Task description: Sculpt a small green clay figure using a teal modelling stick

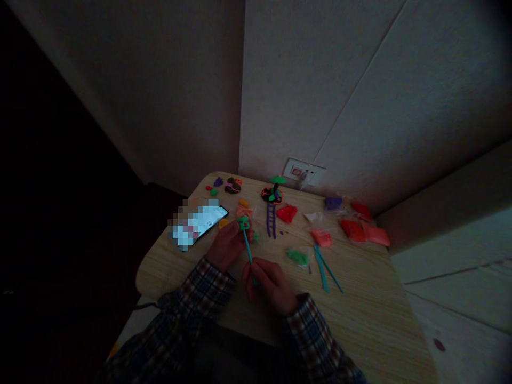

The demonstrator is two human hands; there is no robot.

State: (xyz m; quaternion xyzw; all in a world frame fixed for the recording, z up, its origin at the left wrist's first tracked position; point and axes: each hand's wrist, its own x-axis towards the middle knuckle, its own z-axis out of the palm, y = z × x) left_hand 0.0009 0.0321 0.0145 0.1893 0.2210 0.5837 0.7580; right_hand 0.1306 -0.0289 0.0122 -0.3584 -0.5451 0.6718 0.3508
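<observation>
My left hand (229,244) pinches a small green clay piece (243,220) with darker marks on its face. In my right hand (270,280) is a thin turquoise modelling tool (247,246), gripped like a pen. The tool's tip points up and meets the lower edge of the green piece, or lies just in front of it. Beyond the hands stands a clay figure (272,195) in black, green and orange, with a purple clay ladder (271,220) below it. A bag of green clay (298,257) lies right of my right hand.
A lit phone (204,223) lies on the left of the wooden table (360,314). Two turquoise tools (322,269) rest at the right, near bags of red clay (352,230). Small clay pieces (232,185) sit at the back left. A wall socket (304,172) is behind.
</observation>
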